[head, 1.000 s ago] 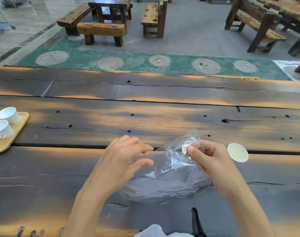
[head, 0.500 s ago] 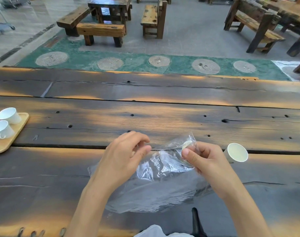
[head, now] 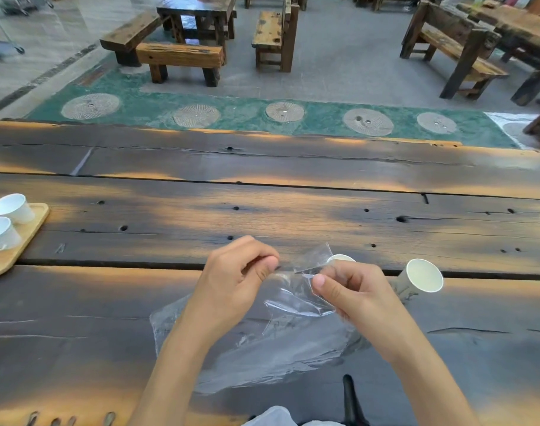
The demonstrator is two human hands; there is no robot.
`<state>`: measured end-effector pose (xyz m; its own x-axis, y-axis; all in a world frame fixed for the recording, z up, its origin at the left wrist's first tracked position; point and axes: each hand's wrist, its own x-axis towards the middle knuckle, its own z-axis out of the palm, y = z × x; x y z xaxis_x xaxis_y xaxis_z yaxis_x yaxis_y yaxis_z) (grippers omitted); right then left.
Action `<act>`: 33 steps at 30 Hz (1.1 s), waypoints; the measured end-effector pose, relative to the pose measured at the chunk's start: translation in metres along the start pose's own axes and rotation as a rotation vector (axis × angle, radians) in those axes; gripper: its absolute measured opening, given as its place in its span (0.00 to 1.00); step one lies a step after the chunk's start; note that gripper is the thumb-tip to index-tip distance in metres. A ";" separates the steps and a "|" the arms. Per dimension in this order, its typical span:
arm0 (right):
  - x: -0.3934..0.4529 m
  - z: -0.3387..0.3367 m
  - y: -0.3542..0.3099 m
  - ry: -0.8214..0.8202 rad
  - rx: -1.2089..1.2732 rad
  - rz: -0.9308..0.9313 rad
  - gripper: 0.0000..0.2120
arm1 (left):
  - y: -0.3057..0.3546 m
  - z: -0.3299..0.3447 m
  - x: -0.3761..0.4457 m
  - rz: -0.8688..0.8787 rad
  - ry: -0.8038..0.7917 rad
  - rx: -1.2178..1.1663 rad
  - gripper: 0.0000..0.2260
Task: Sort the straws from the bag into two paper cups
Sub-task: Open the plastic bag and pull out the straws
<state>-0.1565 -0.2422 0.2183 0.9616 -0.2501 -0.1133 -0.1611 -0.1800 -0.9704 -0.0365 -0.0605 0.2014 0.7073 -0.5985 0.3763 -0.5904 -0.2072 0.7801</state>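
A clear plastic bag [head: 262, 348] lies on the dark wooden table [head: 262, 210] in front of me. My left hand [head: 234, 281] pinches the bag's upper edge on the left. My right hand [head: 351, 290] pinches the same edge on the right, the two hands close together. One white paper cup [head: 422, 276] stands just right of my right hand. A second paper cup [head: 341, 258] shows only its rim behind the bag's top and my right fingers. The bag is crumpled and see-through; I cannot make out straws inside it.
A light wooden tray [head: 22, 241] with white teacups [head: 12, 207] sits at the table's left edge. A dark object [head: 350, 398] and a white object [head: 271, 418] lie at the near edge. Benches and tables stand on the floor beyond.
My left hand has moved right and closed on the bag's top edge near my right hand. The bag has spread out further toward the left.
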 end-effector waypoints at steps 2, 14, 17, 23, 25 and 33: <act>0.000 0.001 -0.001 -0.012 0.021 0.000 0.15 | 0.005 0.002 0.000 0.005 -0.029 -0.038 0.08; 0.000 0.003 -0.002 -0.027 -0.032 -0.034 0.16 | 0.014 0.012 0.011 0.027 0.047 -0.029 0.07; 0.000 0.000 -0.001 -0.007 -0.026 -0.044 0.17 | 0.014 0.007 0.015 -0.101 0.114 -0.114 0.06; 0.003 -0.004 0.001 0.081 0.066 -0.104 0.16 | 0.009 -0.012 0.017 -0.210 0.264 -0.122 0.06; 0.007 -0.008 0.001 0.161 0.157 -0.131 0.16 | 0.001 -0.023 0.013 -0.202 0.357 -0.030 0.05; 0.018 -0.017 -0.007 0.123 0.476 -0.247 0.07 | -0.050 -0.028 -0.017 -0.560 0.429 -0.444 0.39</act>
<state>-0.1422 -0.2611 0.2265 0.9202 -0.3698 0.1286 0.2122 0.1951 -0.9576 -0.0082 -0.0183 0.1703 0.9905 -0.1318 -0.0386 0.0378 -0.0088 0.9992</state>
